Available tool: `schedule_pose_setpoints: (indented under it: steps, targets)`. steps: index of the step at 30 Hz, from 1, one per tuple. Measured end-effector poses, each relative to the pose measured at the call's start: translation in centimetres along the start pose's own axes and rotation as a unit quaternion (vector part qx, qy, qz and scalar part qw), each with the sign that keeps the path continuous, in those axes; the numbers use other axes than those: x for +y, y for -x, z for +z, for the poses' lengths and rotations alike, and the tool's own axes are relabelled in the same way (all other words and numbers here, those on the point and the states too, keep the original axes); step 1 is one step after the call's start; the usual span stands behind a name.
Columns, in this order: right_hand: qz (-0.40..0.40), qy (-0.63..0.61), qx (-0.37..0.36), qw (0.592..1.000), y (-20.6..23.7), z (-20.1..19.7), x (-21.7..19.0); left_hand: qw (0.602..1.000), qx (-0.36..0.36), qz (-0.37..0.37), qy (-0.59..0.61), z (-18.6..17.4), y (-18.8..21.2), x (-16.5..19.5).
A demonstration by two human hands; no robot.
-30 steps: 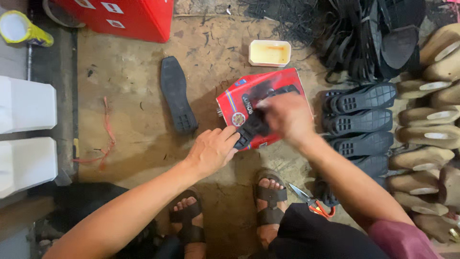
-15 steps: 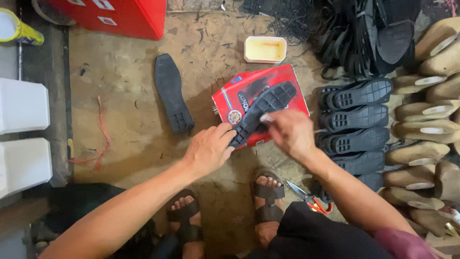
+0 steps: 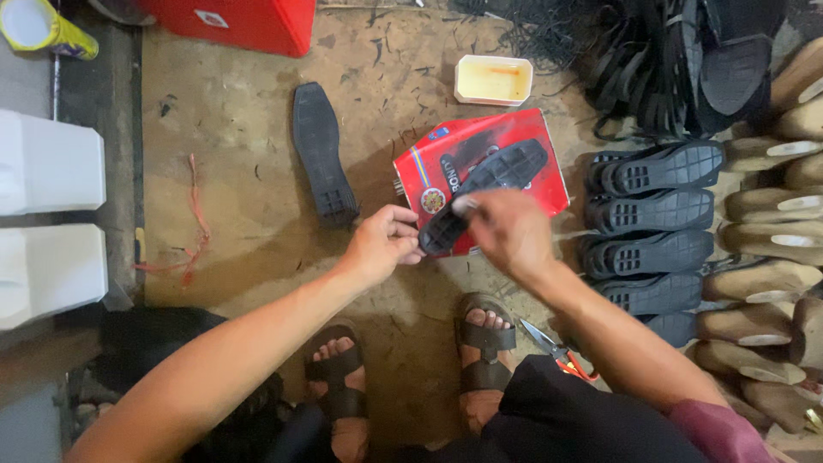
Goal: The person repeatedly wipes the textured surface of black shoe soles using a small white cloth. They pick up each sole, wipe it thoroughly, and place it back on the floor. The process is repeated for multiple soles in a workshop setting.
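A black rubber shoe sole point(image 3: 493, 184) lies slanted across a red flat tin point(image 3: 531, 141) on the dirt floor. My left hand point(image 3: 384, 244) pinches the sole's near end at the tin's front corner. My right hand point(image 3: 507, 230), blurred, hovers over the near part of the sole with fingers bunched, perhaps holding a small tool I cannot make out. A second black sole point(image 3: 322, 154) lies alone on the floor to the left.
A small cream tray point(image 3: 493, 79) of yellowish liquid sits behind the tin. Several black soles point(image 3: 651, 206) are lined up at right, beside tan shoe lasts point(image 3: 767, 283). Red-handled scissors point(image 3: 557, 351) lie by my sandalled right foot. White blocks point(image 3: 47, 214) stand at left.
My right hand has drawn back from the sole's middle toward its near end. My left hand has shifted to pinch that end. The sole now lies more uncovered on the tin.
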State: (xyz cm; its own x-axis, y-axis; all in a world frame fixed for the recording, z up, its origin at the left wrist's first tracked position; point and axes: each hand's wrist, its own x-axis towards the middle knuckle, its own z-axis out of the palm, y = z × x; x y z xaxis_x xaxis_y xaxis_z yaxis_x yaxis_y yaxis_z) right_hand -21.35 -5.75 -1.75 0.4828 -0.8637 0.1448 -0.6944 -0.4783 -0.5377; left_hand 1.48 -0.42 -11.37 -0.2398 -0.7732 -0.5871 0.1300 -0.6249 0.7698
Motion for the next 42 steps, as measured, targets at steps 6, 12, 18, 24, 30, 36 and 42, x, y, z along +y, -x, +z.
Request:
schedule_pose_setpoints:
  steps: [6, 12, 18, 24, 30, 36, 42]
  targets:
    - [-0.083, 0.030, 0.003, 0.996, -0.7, 0.5, -1.7, 0.999, 0.021, -0.011, 0.045, 0.3, 0.1, 0.7]
    - [-0.194, 0.006, -0.076, 0.978, 0.4, 0.5, -2.6, 0.998, 0.037, -0.028, 0.051, 0.0, 0.3, 1.4]
    - [-0.319, 0.017, -0.125, 0.939, 0.5, -1.3, -1.0, 0.997, 0.040, -0.020, 0.056, 0.1, 0.2, 1.0]
    - [-0.255, 0.113, -0.117, 0.953, 0.4, -3.8, 0.7, 0.999, 0.035, 0.009, -0.039, -0.1, -0.6, 0.2]
    - [-0.245, 0.078, -0.071, 0.964, 1.8, -2.7, 0.0, 1.000, 0.012, 0.013, -0.015, -0.3, -0.8, 0.1]
    - [-0.121, 0.152, -0.036, 0.980, 0.1, -4.2, 3.5, 0.997, 0.024, 0.003, -0.071, 0.1, -0.2, 1.0]
    - [-0.121, 0.201, 0.067, 0.970, -0.5, -5.9, 5.1, 0.996, 0.019, 0.004, -0.082, 0.1, 0.0, 1.5]
